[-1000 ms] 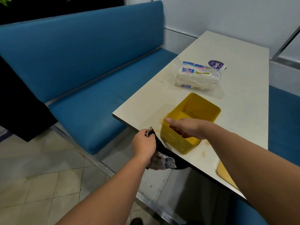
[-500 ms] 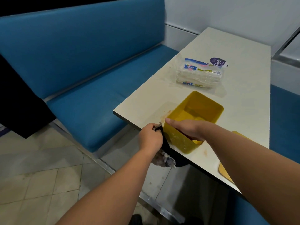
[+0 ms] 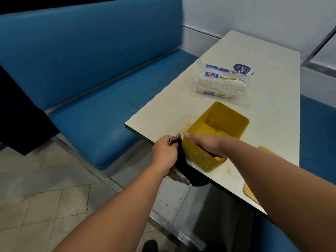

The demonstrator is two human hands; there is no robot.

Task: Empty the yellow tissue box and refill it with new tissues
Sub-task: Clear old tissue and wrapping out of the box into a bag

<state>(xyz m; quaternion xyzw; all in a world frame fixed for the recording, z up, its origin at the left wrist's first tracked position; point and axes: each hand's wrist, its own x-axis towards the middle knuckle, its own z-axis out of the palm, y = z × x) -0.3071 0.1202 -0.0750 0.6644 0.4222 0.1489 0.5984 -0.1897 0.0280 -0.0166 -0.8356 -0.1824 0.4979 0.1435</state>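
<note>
item: yellow tissue box (image 3: 216,135), near table (image 3: 254,51) edge, hardly shifted over the last second; my right hand (image 3: 209,145) still clasps its near wall, fingers inside; left hand (image 3: 164,151) keeps pinching the dark bag (image 3: 181,160); emptying looks nearly done; new tissue pack (image 3: 222,81) untouched beyond.

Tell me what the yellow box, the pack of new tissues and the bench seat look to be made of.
Yellow box: looks like rigid moulded plastic, smooth with rounded corners, its near wall smudged.
Tissue pack: clear glossy film, printed, over white folded paper.
Bench seat: blue padded upholstery, probably vinyl, given its faint sheen.
</note>
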